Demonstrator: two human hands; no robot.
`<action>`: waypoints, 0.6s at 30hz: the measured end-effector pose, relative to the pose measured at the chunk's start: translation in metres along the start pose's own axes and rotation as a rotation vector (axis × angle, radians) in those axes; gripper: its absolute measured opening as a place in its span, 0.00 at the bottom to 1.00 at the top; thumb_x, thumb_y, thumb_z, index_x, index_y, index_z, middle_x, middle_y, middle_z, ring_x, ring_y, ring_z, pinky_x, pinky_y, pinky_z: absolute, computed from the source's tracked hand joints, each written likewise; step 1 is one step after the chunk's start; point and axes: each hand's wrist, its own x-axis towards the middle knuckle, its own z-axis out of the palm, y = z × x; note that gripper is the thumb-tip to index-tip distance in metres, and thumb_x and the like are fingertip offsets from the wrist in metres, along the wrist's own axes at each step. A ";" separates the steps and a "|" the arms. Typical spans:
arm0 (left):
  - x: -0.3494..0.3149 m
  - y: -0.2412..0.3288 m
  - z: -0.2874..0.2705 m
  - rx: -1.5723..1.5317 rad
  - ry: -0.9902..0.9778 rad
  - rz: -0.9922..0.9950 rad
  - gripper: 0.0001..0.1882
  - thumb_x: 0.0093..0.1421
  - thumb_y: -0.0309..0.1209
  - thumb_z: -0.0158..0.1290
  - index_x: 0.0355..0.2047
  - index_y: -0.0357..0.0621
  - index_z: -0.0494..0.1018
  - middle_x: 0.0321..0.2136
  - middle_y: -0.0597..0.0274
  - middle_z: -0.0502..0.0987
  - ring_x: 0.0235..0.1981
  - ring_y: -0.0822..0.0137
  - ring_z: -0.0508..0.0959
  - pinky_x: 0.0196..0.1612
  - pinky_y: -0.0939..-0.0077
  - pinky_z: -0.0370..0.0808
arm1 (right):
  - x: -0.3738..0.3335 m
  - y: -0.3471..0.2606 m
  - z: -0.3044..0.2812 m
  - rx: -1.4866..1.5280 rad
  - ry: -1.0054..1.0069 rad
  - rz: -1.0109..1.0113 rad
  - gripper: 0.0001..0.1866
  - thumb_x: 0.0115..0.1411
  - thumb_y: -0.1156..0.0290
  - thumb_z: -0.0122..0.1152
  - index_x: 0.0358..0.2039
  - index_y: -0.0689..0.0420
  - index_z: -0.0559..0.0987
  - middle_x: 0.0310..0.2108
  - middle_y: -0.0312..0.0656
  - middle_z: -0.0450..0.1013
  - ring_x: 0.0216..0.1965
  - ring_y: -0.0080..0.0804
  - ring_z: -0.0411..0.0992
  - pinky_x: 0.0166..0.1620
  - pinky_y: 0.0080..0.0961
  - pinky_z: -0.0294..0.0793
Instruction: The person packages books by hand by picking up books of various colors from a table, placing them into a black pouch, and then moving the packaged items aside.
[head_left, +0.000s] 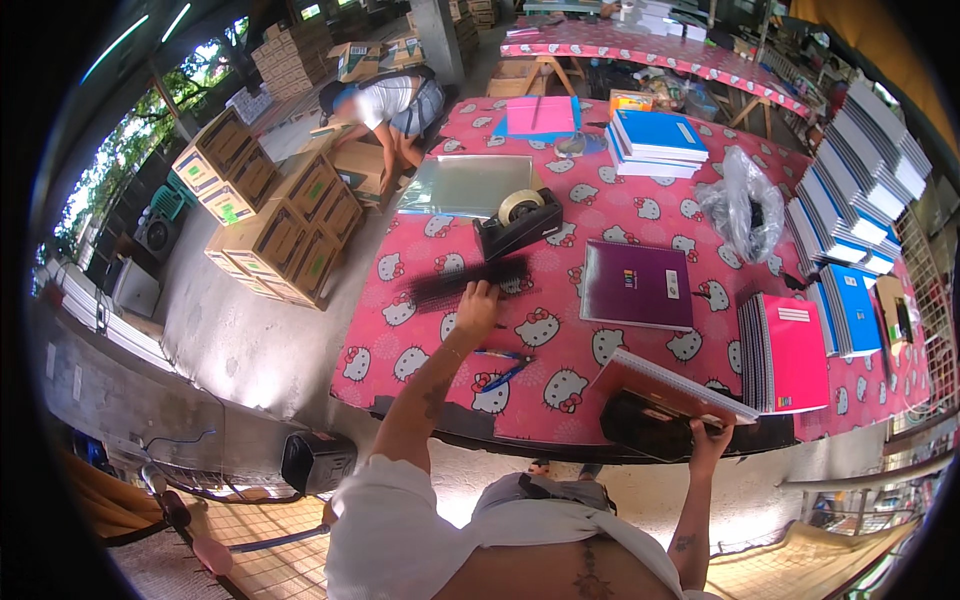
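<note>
Your right hand (708, 438) sits at the near edge of the tabletop (560, 352), fingers clamped on a spiral-bound notebook (672, 385) with an orange cover, tilted above a black object whose kind cannot be told. Your left hand (476, 305) reaches farther in, fingers closed on a black spiral binding strip (462, 281) lying across the patterned pink cloth. Two pens (503, 365) lie near that wrist, on the near side.

Farther in, a black tape dispenser (520, 220) stands just beyond the strip, with a clear plastic sheet (465, 183) behind it. A purple notebook (637, 284) lies flat at centre right; a pink notebook stack (785, 352) lies to its right. Blue notebooks (657, 138) are piled at the far side, beside a crumpled clear bag (742, 205). At far left, another person bends over cardboard boxes (285, 225) on the floor.
</note>
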 end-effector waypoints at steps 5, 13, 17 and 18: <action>0.023 -0.010 -0.002 -0.016 -0.036 0.091 0.13 0.60 0.32 0.54 0.44 0.43 0.73 0.34 0.55 0.72 0.39 0.55 0.76 0.41 0.60 0.76 | 0.004 -0.017 -0.014 -0.134 0.044 -0.243 0.55 0.51 0.50 0.75 0.71 0.55 0.52 0.67 0.47 0.54 0.66 0.39 0.56 0.65 0.36 0.56; 0.039 0.083 -0.075 -0.430 0.159 0.041 0.15 0.64 0.31 0.54 0.50 0.42 0.73 0.32 0.53 0.77 0.30 0.53 0.77 0.32 0.59 0.76 | -0.008 -0.197 0.169 -0.965 -0.368 -0.920 0.24 0.54 0.64 0.68 0.51 0.54 0.78 0.54 0.47 0.71 0.55 0.47 0.69 0.57 0.47 0.65; 0.024 0.175 -0.128 -0.655 0.274 0.225 0.16 0.62 0.25 0.56 0.51 0.43 0.75 0.27 0.52 0.77 0.22 0.57 0.77 0.27 0.65 0.73 | 0.020 -0.157 0.178 -0.942 -0.399 -0.743 0.15 0.56 0.69 0.65 0.44 0.54 0.80 0.38 0.44 0.77 0.39 0.44 0.77 0.46 0.41 0.74; 0.018 0.186 -0.139 -0.662 0.276 0.234 0.16 0.62 0.25 0.56 0.51 0.43 0.75 0.27 0.52 0.77 0.22 0.57 0.77 0.27 0.65 0.73 | 0.023 -0.156 0.178 -0.932 -0.406 -0.740 0.11 0.57 0.70 0.64 0.41 0.55 0.80 0.32 0.42 0.78 0.33 0.44 0.78 0.42 0.39 0.77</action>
